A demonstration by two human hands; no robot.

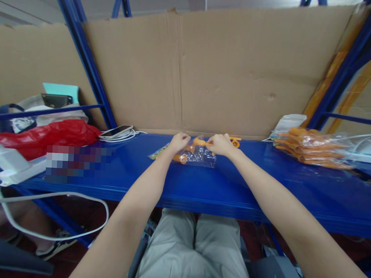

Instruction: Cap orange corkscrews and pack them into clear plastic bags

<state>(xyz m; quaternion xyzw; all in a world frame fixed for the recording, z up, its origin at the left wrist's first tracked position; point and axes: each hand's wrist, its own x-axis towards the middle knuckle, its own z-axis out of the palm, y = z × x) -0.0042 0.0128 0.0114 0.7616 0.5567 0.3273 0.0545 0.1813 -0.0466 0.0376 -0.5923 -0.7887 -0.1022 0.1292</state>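
On the blue shelf-table lies a clear plastic bag with several orange plastic pieces in or under its film. A colourful printed strip shows at its left end, partly covered by my left forearm. My left hand has its fingers closed at the bag's upper left edge. My right hand pinches an orange plastic part over the bag's upper right side; whether that part is inside the film I cannot tell. Just beyond my right hand sits another orange piece with a round ring.
Stacked bags of orange parts lie at the right. At the left are a red plastic bag, a phone and a coiled white cable. A cardboard panel closes the back between blue posts. Another person's foot shows below left.
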